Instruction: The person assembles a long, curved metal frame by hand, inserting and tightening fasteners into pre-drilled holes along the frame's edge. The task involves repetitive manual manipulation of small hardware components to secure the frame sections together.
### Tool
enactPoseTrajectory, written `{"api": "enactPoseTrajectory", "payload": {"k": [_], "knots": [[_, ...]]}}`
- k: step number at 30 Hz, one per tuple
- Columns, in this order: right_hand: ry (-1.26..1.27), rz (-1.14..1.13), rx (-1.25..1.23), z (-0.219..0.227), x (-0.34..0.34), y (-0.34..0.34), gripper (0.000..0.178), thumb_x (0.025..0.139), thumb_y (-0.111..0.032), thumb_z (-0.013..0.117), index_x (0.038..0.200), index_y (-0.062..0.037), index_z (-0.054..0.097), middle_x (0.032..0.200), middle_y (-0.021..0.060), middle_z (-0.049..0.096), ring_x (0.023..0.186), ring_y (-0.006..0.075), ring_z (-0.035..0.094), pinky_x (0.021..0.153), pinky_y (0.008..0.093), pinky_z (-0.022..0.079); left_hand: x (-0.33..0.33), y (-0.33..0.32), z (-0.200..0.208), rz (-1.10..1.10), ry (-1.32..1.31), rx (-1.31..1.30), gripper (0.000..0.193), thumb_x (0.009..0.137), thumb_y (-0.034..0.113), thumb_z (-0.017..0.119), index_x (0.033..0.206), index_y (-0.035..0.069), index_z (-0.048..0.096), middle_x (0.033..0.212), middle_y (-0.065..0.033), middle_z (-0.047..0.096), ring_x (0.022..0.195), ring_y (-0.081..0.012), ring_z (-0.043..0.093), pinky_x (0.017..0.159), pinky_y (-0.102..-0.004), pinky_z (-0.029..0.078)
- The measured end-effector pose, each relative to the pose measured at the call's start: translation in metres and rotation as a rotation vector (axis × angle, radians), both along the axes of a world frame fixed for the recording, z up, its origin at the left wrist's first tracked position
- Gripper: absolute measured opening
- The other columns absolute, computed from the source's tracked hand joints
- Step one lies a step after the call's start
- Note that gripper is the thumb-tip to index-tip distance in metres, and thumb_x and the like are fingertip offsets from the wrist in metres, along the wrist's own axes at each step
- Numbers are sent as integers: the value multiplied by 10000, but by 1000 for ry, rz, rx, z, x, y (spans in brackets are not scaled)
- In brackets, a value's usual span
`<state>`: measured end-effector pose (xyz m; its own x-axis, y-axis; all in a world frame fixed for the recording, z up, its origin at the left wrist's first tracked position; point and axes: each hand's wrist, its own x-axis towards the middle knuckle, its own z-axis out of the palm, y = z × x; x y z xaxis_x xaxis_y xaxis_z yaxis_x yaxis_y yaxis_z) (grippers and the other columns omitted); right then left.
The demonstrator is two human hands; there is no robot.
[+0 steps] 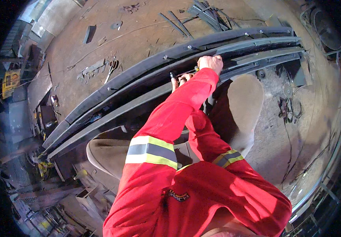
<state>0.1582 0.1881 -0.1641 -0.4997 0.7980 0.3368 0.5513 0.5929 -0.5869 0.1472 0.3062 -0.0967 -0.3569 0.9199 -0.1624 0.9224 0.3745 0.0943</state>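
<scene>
Several long, dark, curved steel bars point(139, 85) lie stacked side by side across the dusty floor, with bolts sticking up along the top one. My left hand point(210, 63), at the end of a red sleeve, is closed in a fist over a bar and grips a small tool with a yellowish handle point(197, 68). My right hand point(181, 79) shows only partly, just left of that sleeve, its fingers pinched on a small dark part point(173, 75) against the bars. Both hands are close together near the middle of the stack.
My knees in tan trousers point(109, 154) are on either side of my arms. Pliers-like tongs point(113, 66), a flat plate point(89, 34) and a disc point(116, 25) lie on the floor beyond the bars. Steel strips point(208, 14) are piled far back. Cables point(292, 106) trail at right.
</scene>
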Motion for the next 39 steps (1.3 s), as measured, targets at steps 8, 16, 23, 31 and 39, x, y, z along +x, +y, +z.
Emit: {"api": "enactPoseTrajectory", "payload": {"k": [8, 16, 23, 31, 39], "knots": [[-37, -21, -40, 10, 7, 8, 247, 813, -274, 579, 793, -38, 650, 1009, 79, 511, 1118, 292, 369, 1063, 533, 129, -23, -51, 138, -37, -237, 677, 287, 655, 162, 659, 913, 66, 579, 853, -146, 634, 761, -316, 631, 657, -378, 517], [-18, -12, -43, 7, -1, 4, 297, 825, -312, 561, 750, -43, 661, 992, 61, 524, 1095, 272, 384, 1058, 531, 142, -137, -271, 55, 86, -520, 469, 389, 667, -32, 595, 1045, 17, 517, 806, -174, 614, 773, -309, 630, 703, -340, 488], [-32, -33, 51, -1, 0, 9, 269, 801, -311, 596, 753, -54, 661, 969, 42, 532, 1077, 270, 389, 1047, 538, 149, -125, -274, 15, 241, -464, 395, 252, 753, 118, 633, 984, 63, 553, 865, -172, 628, 802, -341, 618, 676, -368, 489], [-49, -37, 104, -5, 0, 9, 291, 819, -335, 589, 734, -64, 655, 965, 24, 544, 1059, 247, 405, 1046, 523, 153, -125, -270, 7, 226, -488, 404, 233, 761, 135, 630, 969, 65, 552, 850, -159, 628, 790, -349, 612, 691, -385, 487], [-30, -27, 72, 1, 0, 9, 275, 809, -309, 589, 720, -60, 662, 949, 38, 537, 1059, 270, 394, 1039, 536, 158, -122, -272, 15, 257, -520, 392, 237, 755, 114, 635, 969, 50, 557, 827, -150, 630, 781, -315, 628, 682, -351, 490]]}}
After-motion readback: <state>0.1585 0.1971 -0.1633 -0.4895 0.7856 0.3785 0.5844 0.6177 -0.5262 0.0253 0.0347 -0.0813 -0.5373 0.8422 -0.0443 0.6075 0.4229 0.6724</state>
